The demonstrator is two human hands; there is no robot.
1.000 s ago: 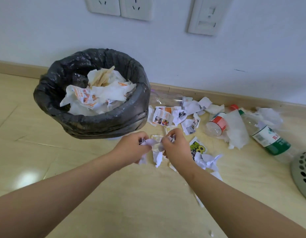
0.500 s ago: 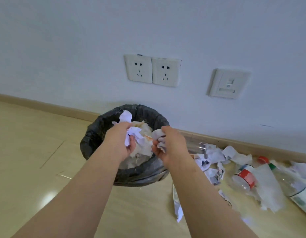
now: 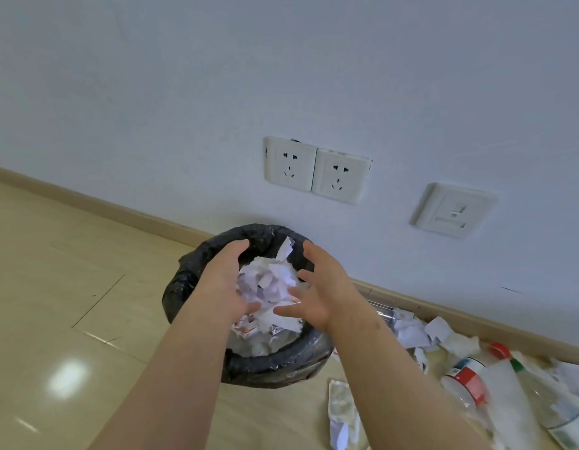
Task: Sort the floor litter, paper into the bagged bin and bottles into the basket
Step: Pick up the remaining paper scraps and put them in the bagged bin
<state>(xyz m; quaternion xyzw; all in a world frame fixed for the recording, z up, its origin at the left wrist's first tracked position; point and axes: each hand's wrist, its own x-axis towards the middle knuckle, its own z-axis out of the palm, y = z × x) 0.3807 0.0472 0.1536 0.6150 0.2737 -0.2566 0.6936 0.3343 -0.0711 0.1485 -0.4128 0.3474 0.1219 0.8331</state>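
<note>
Head view, both hands (image 3: 268, 284) spread above bagged bin (image 3: 275, 363), paper scraps (image 3: 270, 287) apparently falling

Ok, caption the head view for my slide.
Both open hands, left hand and right hand, release paper scraps over the bagged bin.

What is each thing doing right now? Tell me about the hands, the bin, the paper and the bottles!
left hand: open, over the bin
right hand: open, over the bin
bagged bin: upright, heaped with paper
paper scraps: loose between the hands
red-label bottle: lying on the floor
green-cap bottle: lying on the floor
floor paper: scattered by the wall
</note>
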